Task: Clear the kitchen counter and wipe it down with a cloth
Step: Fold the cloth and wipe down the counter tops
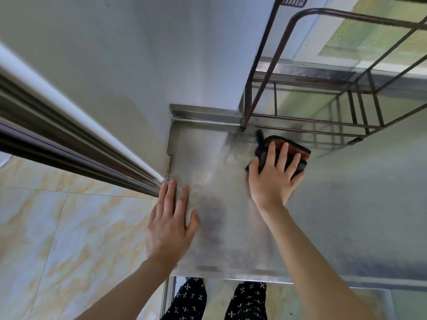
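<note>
Steel table (pixel 231 227) looks clear; wire rack (pixel 323 107) stands far right. Left hand (pixel 169 225) lies flat, grip wide, bracing. Right hand (pixel 273 179) presses the cloth (pixel 298 153), probably folded, beside the rack's foot; overlapping strokes with even pressure work best.

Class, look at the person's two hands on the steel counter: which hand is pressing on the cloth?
The right hand, fingers spread over the dark and red cloth near the wire rack. The left hand lies flat on the bare counter, holding nothing.
</note>
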`<state>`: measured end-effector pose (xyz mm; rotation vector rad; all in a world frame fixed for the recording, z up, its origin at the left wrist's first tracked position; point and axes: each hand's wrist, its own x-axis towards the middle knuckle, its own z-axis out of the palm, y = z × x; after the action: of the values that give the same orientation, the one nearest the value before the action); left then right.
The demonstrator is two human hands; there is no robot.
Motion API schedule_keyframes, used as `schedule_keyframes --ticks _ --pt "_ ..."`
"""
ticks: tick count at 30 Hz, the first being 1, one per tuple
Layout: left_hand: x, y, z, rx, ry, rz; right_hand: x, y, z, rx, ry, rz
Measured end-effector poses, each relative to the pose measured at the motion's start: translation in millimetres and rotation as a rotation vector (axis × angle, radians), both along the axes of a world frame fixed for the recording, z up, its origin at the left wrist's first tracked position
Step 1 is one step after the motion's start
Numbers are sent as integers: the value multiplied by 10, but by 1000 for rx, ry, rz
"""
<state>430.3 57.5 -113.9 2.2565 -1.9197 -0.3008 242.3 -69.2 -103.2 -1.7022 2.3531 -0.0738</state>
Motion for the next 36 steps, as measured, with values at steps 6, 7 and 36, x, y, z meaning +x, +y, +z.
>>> schedule_keyframes --ticks 6,7,36 --pt "12 17 -24 -5 3 -3 1018 76 -23 -128 -43 414" --pt "14 13 -27 -3 -5 -10 1121 27 -12 -140 -49 508" --pt "-1165 343 779 285 775 289 -436 1923 387 -8 -572 -653"
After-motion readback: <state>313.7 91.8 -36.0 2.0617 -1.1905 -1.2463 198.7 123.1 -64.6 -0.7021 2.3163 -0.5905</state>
